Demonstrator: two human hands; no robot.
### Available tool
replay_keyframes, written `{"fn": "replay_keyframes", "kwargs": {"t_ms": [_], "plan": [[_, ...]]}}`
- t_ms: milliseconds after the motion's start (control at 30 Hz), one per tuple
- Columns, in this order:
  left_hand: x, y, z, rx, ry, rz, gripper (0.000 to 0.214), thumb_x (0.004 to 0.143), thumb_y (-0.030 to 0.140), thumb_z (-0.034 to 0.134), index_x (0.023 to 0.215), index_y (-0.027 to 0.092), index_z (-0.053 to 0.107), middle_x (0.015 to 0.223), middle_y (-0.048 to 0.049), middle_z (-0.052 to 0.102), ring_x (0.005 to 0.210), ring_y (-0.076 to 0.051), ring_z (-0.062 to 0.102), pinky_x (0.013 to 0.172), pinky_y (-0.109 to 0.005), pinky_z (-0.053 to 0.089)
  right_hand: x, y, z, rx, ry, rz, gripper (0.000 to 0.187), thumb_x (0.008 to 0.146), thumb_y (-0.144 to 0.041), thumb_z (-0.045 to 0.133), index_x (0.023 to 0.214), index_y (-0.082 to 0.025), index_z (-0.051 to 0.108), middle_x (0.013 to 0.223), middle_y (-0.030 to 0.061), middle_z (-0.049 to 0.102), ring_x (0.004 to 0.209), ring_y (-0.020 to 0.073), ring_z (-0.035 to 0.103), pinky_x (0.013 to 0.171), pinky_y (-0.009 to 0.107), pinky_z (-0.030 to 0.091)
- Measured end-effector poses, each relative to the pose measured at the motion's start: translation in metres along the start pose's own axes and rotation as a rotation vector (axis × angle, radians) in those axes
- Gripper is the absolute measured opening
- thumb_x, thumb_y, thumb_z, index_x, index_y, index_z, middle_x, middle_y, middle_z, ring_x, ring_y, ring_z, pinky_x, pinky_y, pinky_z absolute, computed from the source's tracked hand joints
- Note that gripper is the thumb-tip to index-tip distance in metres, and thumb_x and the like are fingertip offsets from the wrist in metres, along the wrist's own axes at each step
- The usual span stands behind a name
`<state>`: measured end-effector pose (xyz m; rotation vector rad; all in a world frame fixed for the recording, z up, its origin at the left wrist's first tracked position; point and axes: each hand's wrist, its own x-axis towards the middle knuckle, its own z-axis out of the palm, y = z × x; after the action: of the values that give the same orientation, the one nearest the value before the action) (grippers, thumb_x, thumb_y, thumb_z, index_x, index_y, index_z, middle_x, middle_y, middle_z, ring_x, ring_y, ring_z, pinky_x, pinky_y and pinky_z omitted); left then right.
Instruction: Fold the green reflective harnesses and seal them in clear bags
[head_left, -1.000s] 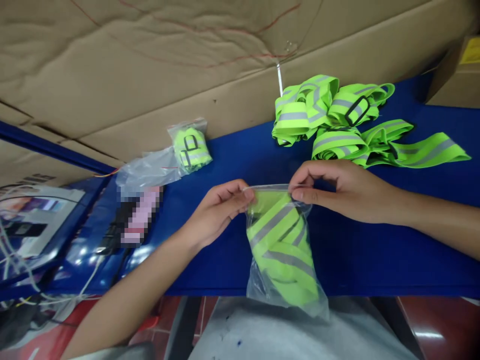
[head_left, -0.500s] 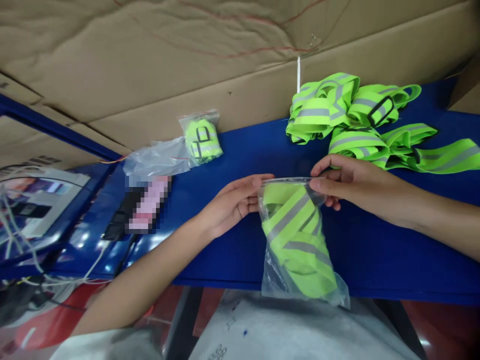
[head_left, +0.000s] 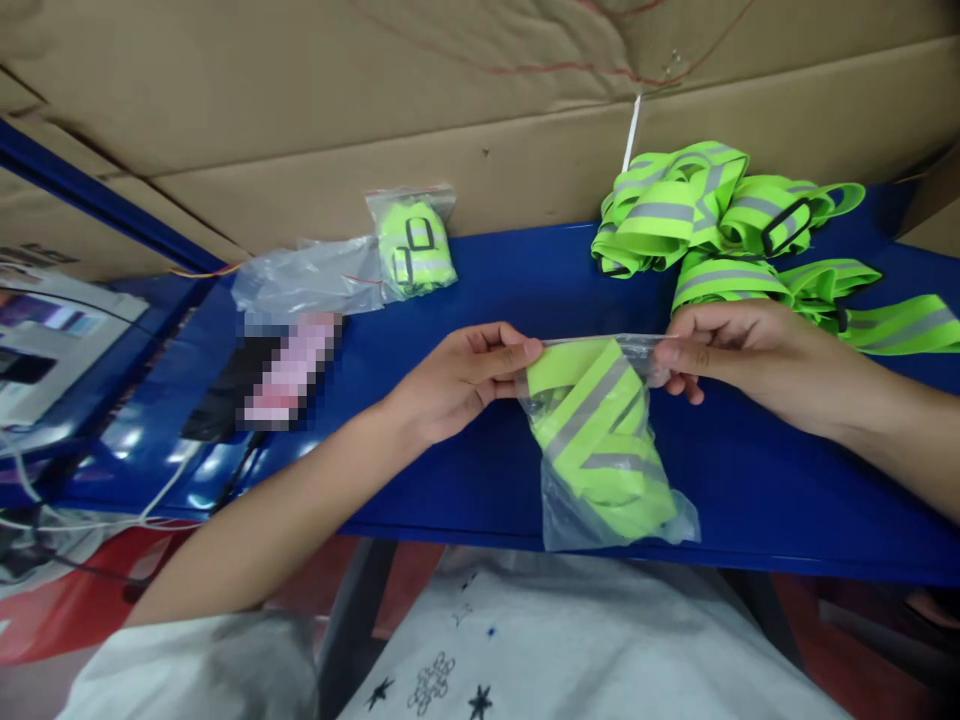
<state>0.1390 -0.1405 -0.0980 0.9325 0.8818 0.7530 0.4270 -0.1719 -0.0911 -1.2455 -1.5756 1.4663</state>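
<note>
A clear plastic bag (head_left: 600,450) holds a folded neon-green reflective strap with grey stripes and hangs over the near edge of the blue table (head_left: 495,290). My left hand (head_left: 465,375) pinches the left end of the bag's top edge. My right hand (head_left: 731,345) pinches the right end of the same edge. The top edge is stretched taut between both hands.
A pile of loose neon-green reflective straps (head_left: 720,220) lies at the back right. A sealed bagged strap (head_left: 414,245) and empty clear bags (head_left: 300,280) sit at the back left. Cardboard sheets (head_left: 375,100) wall off the far side. A blurred patch (head_left: 285,370) covers something at the left.
Both hands have drawn apart along the bag's top edge, my right hand sliding to the right end. The bag has lifted slightly onto the table edge. The view has shifted.
</note>
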Motion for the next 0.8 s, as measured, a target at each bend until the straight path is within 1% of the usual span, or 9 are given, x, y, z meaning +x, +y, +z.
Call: {"fn": "replay_keyframes", "kwargs": {"t_ms": [67, 133, 233, 300, 400, 500, 567, 667, 800], "plan": [[-0.005, 0.011, 0.0, 0.053, -0.014, 0.057, 0.038, 0.067, 0.026, 0.1, 0.079, 0.014, 0.066, 0.073, 0.0007, 0.071, 0.063, -0.01, 0.066, 0.059, -0.018, 0.052, -0.003, -0.007, -0.001, -0.026, -0.082, -0.064, 0.04, 0.085, -0.056, 0.084, 0.076, -0.019, 0.075, 0.071, 0.0033, 0.072, 0.063, 0.0103, 0.063, 0.057, 0.022, 0.05], [-0.012, 0.019, 0.001, 0.088, 0.004, 0.15, 0.039, 0.069, 0.02, 0.098, 0.096, 0.018, 0.07, 0.074, 0.0022, 0.072, 0.064, -0.011, 0.068, 0.059, -0.017, 0.05, -0.006, -0.01, -0.001, -0.043, -0.134, -0.108, 0.036, 0.087, -0.054, 0.083, 0.078, -0.02, 0.076, 0.071, 0.0032, 0.072, 0.064, 0.0111, 0.064, 0.058, 0.023, 0.051], [-0.018, 0.019, 0.005, 0.024, 0.02, 0.234, 0.051, 0.073, 0.02, 0.094, 0.119, 0.025, 0.071, 0.083, 0.0032, 0.075, 0.074, -0.014, 0.073, 0.068, -0.02, 0.055, -0.009, -0.01, 0.003, -0.062, -0.09, -0.151, 0.03, 0.092, -0.05, 0.079, 0.087, -0.021, 0.077, 0.08, 0.0038, 0.076, 0.066, 0.0117, 0.067, 0.062, 0.024, 0.054], [-0.019, 0.011, 0.009, -0.07, -0.013, 0.164, 0.048, 0.076, 0.03, 0.093, 0.119, 0.023, 0.074, 0.096, -0.0007, 0.078, 0.087, -0.018, 0.075, 0.078, -0.024, 0.06, -0.009, -0.009, 0.006, -0.047, -0.041, -0.151, 0.028, 0.096, -0.049, 0.075, 0.096, -0.021, 0.076, 0.083, 0.004, 0.077, 0.067, 0.0123, 0.068, 0.063, 0.026, 0.056], [-0.015, -0.005, 0.013, -0.109, -0.148, -0.069, 0.045, 0.081, 0.043, 0.09, 0.116, 0.017, 0.078, 0.114, -0.0076, 0.079, 0.101, -0.022, 0.074, 0.085, -0.027, 0.06, -0.008, -0.006, 0.011, -0.041, -0.038, -0.123, 0.031, 0.093, -0.053, 0.077, 0.1, -0.023, 0.075, 0.076, 0.0023, 0.074, 0.064, 0.0127, 0.066, 0.06, 0.026, 0.055], [-0.011, -0.018, 0.014, -0.054, -0.258, -0.178, 0.038, 0.086, 0.037, 0.087, 0.118, 0.018, 0.08, 0.116, -0.0092, 0.079, 0.103, -0.021, 0.073, 0.089, -0.028, 0.057, -0.007, -0.003, 0.013, -0.091, -0.051, -0.091, 0.034, 0.089, -0.056, 0.08, 0.1, -0.024, 0.076, 0.071, 0.0002, 0.07, 0.062, 0.0127, 0.063, 0.059, 0.027, 0.053], [-0.01, -0.023, 0.013, -0.024, -0.244, -0.143, 0.033, 0.084, 0.033, 0.089, 0.112, 0.018, 0.081, 0.109, -0.0069, 0.08, 0.095, -0.017, 0.073, 0.087, -0.027, 0.055, -0.008, -0.001, 0.013, -0.125, -0.055, -0.074, 0.037, 0.089, -0.057, 0.079, 0.104, -0.024, 0.077, 0.072, 0.0004, 0.07, 0.063, 0.0132, 0.063, 0.06, 0.027, 0.053], [-0.009, -0.025, 0.012, 0.035, -0.176, 0.01, 0.03, 0.079, 0.034, 0.093, 0.101, 0.017, 0.081, 0.095, -0.0038, 0.079, 0.084, -0.013, 0.07, 0.081, -0.025, 0.052, -0.01, -0.002, 0.015, -0.198, -0.083, -0.098, 0.041, 0.088, -0.059, 0.079, 0.101, -0.021, 0.077, 0.078, 0.0023, 0.073, 0.066, 0.0135, 0.064, 0.062, 0.027, 0.053], [-0.008, -0.023, 0.012, 0.105, -0.148, 0.142, 0.035, 0.079, 0.039, 0.093, 0.103, 0.017, 0.082, 0.097, -0.005, 0.079, 0.086, -0.014, 0.07, 0.082, -0.025, 0.051, -0.01, -0.014, 0.022, -0.263, -0.08, -0.128, 0.042, 0.085, -0.06, 0.081, 0.091, -0.02, 0.076, 0.075, 0.0016, 0.07, 0.068, 0.0128, 0.062, 0.062, 0.024, 0.05]]}}
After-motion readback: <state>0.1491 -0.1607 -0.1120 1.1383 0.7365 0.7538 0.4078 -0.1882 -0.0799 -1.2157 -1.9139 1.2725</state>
